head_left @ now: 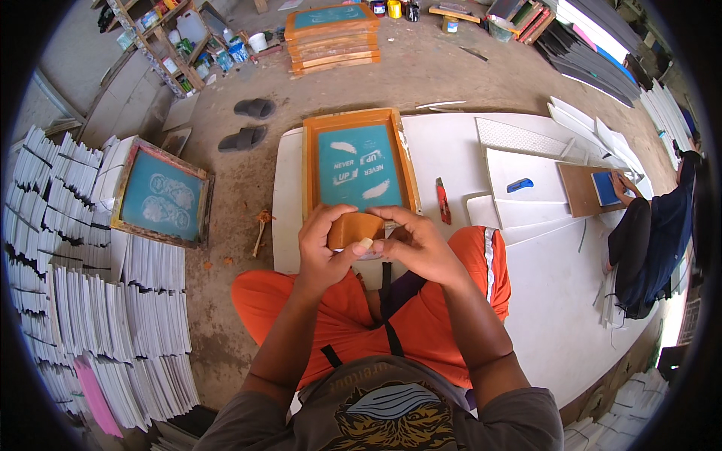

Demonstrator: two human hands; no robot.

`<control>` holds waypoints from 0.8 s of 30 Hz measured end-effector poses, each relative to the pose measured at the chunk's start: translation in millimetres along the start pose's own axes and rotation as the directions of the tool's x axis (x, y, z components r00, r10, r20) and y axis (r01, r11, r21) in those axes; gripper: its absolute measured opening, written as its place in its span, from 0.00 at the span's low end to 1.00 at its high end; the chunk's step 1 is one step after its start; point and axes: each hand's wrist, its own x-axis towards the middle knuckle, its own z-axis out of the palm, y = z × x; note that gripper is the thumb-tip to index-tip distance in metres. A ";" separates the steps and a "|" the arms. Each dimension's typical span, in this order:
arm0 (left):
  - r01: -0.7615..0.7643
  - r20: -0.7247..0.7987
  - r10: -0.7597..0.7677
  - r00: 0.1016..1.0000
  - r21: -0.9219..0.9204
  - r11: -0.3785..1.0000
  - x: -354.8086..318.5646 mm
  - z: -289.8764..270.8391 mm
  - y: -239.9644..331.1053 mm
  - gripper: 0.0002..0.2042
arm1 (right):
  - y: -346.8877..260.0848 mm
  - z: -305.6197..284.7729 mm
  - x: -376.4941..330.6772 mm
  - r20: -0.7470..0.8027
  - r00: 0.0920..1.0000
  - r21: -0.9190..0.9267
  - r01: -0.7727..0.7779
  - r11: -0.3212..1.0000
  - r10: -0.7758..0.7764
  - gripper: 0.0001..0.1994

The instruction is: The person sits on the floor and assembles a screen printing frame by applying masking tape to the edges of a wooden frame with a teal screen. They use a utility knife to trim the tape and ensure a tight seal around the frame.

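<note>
Between my hands, above my lap, is what looks like a roll of brown packing tape [355, 228], its wide glossy side facing up. My left hand [320, 244] wraps its left side, thumb on the near edge. My right hand [415, 244] is closed at its right edge, fingers and thumb pinched together; the exact grip there is partly hidden. Just beyond both hands lies a wooden-framed printing screen [307, 161] with teal mesh and light stencilled shapes. To its right, a red utility knife [443, 201] rests on the white board [459, 177].
Stacked white sheets [86, 301] and another teal screen [204, 218] stand at left. Dark slippers [244, 138] lie on the floor near a frame stack [335, 56]. At right, a blue cutter [520, 185] lies on boards; a co-worker's hands [623, 186] touch a blue pad [604, 189].
</note>
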 end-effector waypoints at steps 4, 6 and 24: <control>0.015 0.018 -0.015 1.000 -0.021 1.000 -0.2 -0.8 -1.6 0.27 | 4.8 -2.7 -0.5 0.074 0.997 0.146 -0.029 0.989 0.019 0.20; 0.017 0.033 -0.016 0.999 -0.021 1.000 -0.6 -1.1 -1.8 0.26 | 8.8 -3.3 0.2 0.090 0.996 0.164 -0.038 0.986 0.024 0.19; -0.001 0.106 0.012 0.994 -0.101 0.995 -5.2 3.3 -12.6 0.29 | 22.1 0.1 2.1 0.131 0.978 0.356 -0.202 0.912 0.165 0.13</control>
